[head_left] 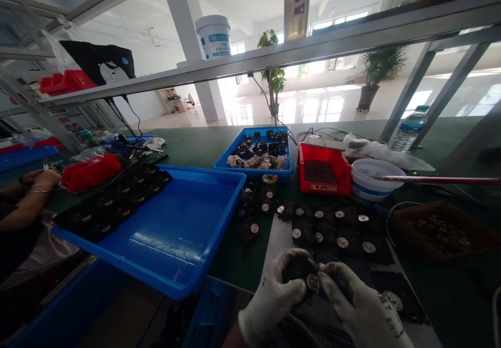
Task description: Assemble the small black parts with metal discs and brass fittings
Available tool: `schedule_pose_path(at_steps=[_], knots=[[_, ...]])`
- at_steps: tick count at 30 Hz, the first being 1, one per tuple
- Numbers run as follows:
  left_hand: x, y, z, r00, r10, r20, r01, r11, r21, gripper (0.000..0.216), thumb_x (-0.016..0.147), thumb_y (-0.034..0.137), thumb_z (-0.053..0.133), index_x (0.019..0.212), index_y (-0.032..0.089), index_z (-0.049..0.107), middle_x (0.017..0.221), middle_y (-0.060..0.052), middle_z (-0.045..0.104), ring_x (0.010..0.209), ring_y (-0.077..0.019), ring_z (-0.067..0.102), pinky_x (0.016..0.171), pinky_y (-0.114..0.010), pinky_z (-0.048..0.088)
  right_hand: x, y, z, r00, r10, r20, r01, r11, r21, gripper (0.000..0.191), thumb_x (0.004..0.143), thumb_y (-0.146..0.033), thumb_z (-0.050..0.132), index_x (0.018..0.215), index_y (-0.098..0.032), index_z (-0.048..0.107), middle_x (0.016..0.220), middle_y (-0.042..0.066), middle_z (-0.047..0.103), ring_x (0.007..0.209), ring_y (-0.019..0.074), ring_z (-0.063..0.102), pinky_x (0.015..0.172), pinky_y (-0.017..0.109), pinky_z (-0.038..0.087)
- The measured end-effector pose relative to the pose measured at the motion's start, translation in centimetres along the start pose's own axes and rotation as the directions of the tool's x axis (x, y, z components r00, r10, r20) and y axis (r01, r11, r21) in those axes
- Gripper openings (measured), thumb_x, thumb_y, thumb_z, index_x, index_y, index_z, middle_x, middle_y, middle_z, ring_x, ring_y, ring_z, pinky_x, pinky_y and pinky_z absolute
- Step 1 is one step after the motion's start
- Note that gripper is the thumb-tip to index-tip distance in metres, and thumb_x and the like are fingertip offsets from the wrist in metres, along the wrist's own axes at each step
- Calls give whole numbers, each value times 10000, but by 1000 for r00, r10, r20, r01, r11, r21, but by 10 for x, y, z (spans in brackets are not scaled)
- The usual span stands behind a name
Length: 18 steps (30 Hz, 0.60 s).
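My left hand (279, 284), in a white glove, is closed around a black part (296, 268) that carries a round silver disc (312, 282). My right hand (348, 295), also gloved, is pinched at the edge of that disc; anything between its fingertips is too small to make out. Beyond both hands, black units with silver discs (342, 242) stand in rows on a grey sheet (276, 241). Another unit with a larger disc (392, 301) lies beside my right hand. A few more black units (254, 229) sit left of the sheet.
A large blue tray (172, 238) on the left has black parts (117, 196) at its far side. Behind stand a smaller blue tray (287, 168), a red bin (344, 173) of small dark pieces, a white bucket (376, 173) and a brown box (415, 249). A co-worker's arm (23, 202) shows at left.
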<state>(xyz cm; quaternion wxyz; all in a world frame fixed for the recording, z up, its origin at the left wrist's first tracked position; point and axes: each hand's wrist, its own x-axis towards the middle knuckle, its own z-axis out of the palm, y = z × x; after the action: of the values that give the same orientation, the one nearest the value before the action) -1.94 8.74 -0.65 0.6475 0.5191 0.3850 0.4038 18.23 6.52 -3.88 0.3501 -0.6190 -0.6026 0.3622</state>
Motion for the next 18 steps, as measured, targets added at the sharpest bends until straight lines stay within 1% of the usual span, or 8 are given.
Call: schedule_pose_path(at_steps=[4,7,11,15,16,18], knots=[[0,1,0,1000,4,-9,-4,1000,-3,470,789,92,642,1242,206,700,1208,-82,750,1126,-292,684,928,-377,556,1,-3,-1,999,-11,-32,10,999,-45,211,837,-403,627,1005,-329,731,1000,34,820,1033,277,775,839,338,637],[1,0,0,1000,11,-18,-11,1000,15,474,772,83,642,1227,200,711,1197,-77,760,1112,-282,686,911,-360,560,1,-5,0,998,-8,-69,3,997,-72,203,849,-430,639,993,-320,731,935,33,812,960,260,782,810,321,636],[1,0,1,999,25,-28,-25,1000,19,479,743,73,640,1198,196,726,1179,-67,767,1095,-269,690,889,-333,561,-1,-6,5,997,-8,-80,5,999,-43,255,894,-472,556,1004,-304,715,939,49,810,872,247,787,774,307,642],[1,-2,1,999,-9,-38,8,1000,-12,490,731,93,642,1206,183,718,1152,-75,765,1003,-257,704,792,-317,576,0,-10,4,994,-4,-105,-1,999,-49,261,902,-485,534,1004,-317,706,975,46,815,903,248,790,825,316,639],[1,-4,1,999,-6,-39,5,1000,-22,495,723,97,648,1206,180,717,1147,-76,766,1007,-260,703,800,-321,577,0,-11,3,995,-2,-103,-5,998,-60,244,897,-487,546,982,-326,708,952,38,815,896,244,791,824,310,636],[4,-7,0,999,11,-42,-12,1000,-21,505,697,93,652,1191,175,723,1154,-78,771,1045,-272,698,846,-337,573,2,-12,2,996,8,-91,-16,996,-91,208,886,-496,571,908,-344,711,855,20,810,827,241,793,765,295,635]])
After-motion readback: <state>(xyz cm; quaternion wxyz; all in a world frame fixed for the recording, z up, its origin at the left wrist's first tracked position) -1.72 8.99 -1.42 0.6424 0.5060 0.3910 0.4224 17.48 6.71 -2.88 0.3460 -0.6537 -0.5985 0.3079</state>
